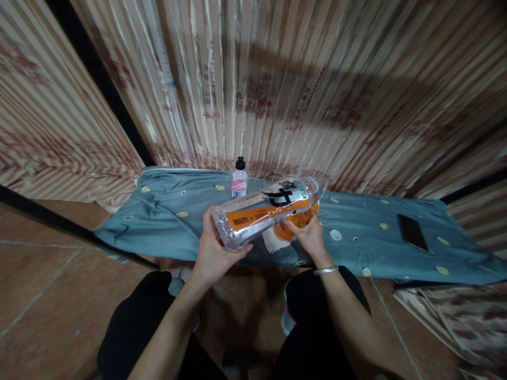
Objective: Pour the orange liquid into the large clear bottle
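Note:
My left hand (216, 250) is wrapped around the base of a large clear plastic bottle (261, 211) with an orange, white and black label. The bottle is tilted nearly sideways, its neck end to the right and a little higher. Behind it, my right hand (309, 235) grips a container of orange liquid (297, 217), partly hidden by the bottle and my fingers. Something thin and pale, like a straw (324, 192), sticks up at the bottle's neck end. Below the bottle lies a crumpled white tissue (274, 244). Whether liquid runs between the two containers, I cannot tell.
A small clear bottle (239, 182) with a black cap and pink label stands behind the large bottle. On the blue patterned cloth (368, 232) lie a white round disc (336, 235) and a dark phone (412, 232). A pleated curtain (253, 79) hangs behind; dark poles flank it.

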The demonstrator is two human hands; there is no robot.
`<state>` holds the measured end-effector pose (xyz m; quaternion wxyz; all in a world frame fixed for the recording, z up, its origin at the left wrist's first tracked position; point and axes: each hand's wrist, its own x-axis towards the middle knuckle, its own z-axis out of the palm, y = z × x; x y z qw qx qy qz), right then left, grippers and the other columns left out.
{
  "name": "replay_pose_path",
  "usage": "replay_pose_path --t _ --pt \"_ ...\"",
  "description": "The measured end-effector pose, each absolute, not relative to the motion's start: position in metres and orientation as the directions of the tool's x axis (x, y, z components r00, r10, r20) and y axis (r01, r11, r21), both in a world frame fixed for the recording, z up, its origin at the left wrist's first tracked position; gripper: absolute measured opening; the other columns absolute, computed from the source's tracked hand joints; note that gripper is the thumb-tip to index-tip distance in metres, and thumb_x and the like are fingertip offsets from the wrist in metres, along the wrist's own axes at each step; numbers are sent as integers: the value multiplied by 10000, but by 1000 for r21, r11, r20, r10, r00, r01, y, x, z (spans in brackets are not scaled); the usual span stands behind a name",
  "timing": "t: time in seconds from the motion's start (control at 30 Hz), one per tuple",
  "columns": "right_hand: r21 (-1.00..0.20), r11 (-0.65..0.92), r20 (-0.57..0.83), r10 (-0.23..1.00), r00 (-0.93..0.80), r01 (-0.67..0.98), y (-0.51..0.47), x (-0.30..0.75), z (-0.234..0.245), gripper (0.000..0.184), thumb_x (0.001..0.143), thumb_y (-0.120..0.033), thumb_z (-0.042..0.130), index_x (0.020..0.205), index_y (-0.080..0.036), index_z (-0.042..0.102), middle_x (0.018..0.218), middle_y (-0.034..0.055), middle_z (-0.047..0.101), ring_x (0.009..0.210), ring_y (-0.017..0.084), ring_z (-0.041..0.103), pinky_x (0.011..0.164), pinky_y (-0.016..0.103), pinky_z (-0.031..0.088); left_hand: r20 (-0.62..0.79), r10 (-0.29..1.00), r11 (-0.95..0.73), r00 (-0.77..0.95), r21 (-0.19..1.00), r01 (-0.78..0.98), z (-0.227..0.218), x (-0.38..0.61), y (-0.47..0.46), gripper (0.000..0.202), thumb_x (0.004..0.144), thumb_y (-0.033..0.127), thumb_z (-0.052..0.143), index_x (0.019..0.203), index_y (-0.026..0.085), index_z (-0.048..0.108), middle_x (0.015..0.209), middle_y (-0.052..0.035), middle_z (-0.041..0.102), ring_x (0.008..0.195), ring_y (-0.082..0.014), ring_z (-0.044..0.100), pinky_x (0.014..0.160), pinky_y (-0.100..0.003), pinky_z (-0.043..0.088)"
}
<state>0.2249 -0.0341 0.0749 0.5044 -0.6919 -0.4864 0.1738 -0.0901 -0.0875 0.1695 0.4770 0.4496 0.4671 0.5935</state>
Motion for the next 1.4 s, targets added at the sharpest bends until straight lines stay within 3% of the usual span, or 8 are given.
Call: replay_pose_path --t 0.27,0.7,1.0,1.2,1.4 --pt "-865 -24 251 844 475 501 -34 225 75 1146 592 -954 1037 1420 -212 759 1431 313 929 1360 593 890 1206 786 721 82 987 -101 -137 986 -135 171 -90 -88 1149 409 367 1217 1407 332 648 1382 -76 868 1403 -478 892 1293 -669 738" --pt "-866 -2 258 855 450 500 -35 225 76 1104 636 -923 1023 1446 -220 760 1444 288 927 1375 556 892 1219 737 726 69 990 -86 -119 985 -149 173 -89 -88 1165 394 366 1224 1400 337 638 1382 -69 854 1410 -469 880 1321 -658 717" --pt "-856 -14 265 846 463 516 -35 226 73 1102 624 -932 1027 1420 -216 767 1442 300 929 1368 574 887 1210 770 721 62 992 -81 -112 982 -168 177 -90 -89 1166 379 324 1241 1382 334 648 1384 -69 879 1388 -480 903 1267 -660 757" --pt "-849 0 287 839 463 528 -35 226 72 1106 636 -939 1040 1440 -227 776 1421 265 944 1339 544 902 1179 725 740 89 988 -108 -128 982 -155 172 -91 -88 1164 392 348 1251 1405 337 677 1406 -76 882 1412 -492 901 1299 -681 741" --pt "-854 5 279 847 451 520 -35 225 75 1166 643 -961 1028 1493 -206 771 1466 285 926 1376 544 894 1205 716 736 91 989 -108 -115 982 -152 171 -92 -88 1161 403 348 1253 1409 339 673 1396 -67 881 1429 -484 897 1321 -677 728"
